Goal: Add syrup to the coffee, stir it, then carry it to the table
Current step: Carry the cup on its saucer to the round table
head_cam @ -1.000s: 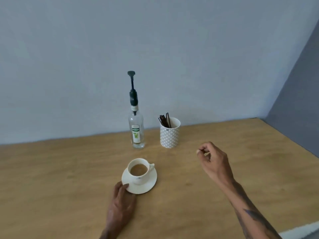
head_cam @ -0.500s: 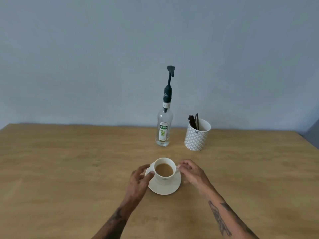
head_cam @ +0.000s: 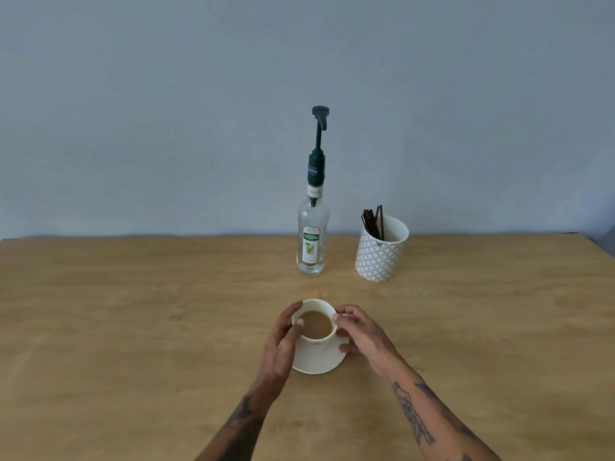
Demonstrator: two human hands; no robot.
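Observation:
A white cup of milky coffee point(head_cam: 316, 324) stands on a white saucer point(head_cam: 316, 364) on the wooden counter point(head_cam: 133, 327). My left hand point(head_cam: 281, 344) wraps the cup's left side, fingers on its rim. My right hand point(head_cam: 361, 334) holds the cup's right side, where the handle is hidden, with the lower fingers at the saucer's edge. Behind the cup a clear syrup bottle point(head_cam: 312, 237) with a dark green pump stands upright, its spout pointing toward me. A patterned white holder point(head_cam: 381, 252) with dark stir sticks point(head_cam: 374, 221) is to the bottle's right.
A plain grey-blue wall point(head_cam: 299, 78) closes the counter's far edge, just behind the bottle and holder. The counter's right end shows at the frame's edge, with a darker wall beyond.
My right hand came in from the right and took the cup's handle side. My left hand moved up from the saucer's edge onto the cup. The view swung left and closer.

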